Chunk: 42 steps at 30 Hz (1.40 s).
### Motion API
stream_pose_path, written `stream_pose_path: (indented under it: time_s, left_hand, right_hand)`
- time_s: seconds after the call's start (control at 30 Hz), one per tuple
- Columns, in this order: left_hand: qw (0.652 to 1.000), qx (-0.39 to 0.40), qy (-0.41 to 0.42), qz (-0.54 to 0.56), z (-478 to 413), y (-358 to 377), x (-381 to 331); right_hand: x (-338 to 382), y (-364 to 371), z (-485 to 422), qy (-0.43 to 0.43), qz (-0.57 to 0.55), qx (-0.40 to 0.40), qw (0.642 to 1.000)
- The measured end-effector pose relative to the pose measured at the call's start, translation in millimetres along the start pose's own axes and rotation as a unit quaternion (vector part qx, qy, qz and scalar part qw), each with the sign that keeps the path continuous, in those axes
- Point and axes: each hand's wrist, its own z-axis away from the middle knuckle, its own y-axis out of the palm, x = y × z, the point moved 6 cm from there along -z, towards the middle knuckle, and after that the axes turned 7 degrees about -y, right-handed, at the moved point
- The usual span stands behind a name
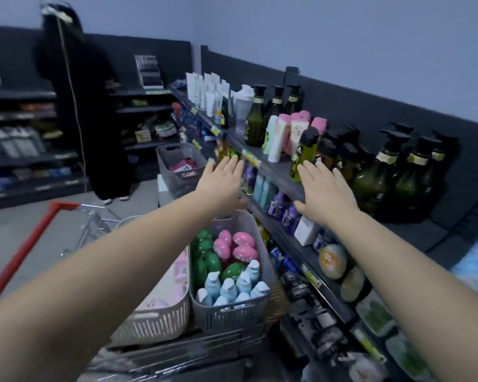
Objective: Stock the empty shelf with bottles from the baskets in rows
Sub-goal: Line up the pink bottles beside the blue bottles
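Both left hand [222, 181] and right hand [324, 190] show straight, empty fingers [313, 172], the right partly hiding a bottle [307, 150].

A plain pale blue-grey wall [342, 37] rises above dark racks [149, 108] with black back panels, which meet in the far corner. The floor [25, 230] is smooth grey, and the light is dim and cool. A person in black [78, 111] stands at the left rack [25, 158], near its right end.
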Motion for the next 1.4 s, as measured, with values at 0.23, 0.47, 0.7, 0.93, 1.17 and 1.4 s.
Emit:
stream_pose_path:
  time_s: [0.23,0.47,0.7,0.93,1.17,1.4]
  left_hand:
    - [0.995,0.025,-0.098,-0.005,47,37,122]
    - [0.981,0.065,-0.18,0.021,84,80,194]
    - [0.957,0.129,-0.261,0.011,98,115,256]
    - [0.936,0.162,-0.312,0.01,87,153,286]
    - [0.908,0.248,-0.335,0.035,104,232,272]
    - [0.884,0.305,-0.347,0.07,110,293,278]
  right_hand:
    - [129,3,-52,-0.105,-0.03,-0.007,0.994]
    - [217,21,-96,-0.186,-0.052,-0.006,0.981]
    - [283,54,-148,-0.266,-0.075,0.007,0.961]
    - [317,82,-207,-0.328,-0.089,0.022,0.94]
    - [339,140,-214,-0.373,-0.107,0.079,0.918]
    - [365,183,-215,-0.397,-0.126,0.118,0.901]
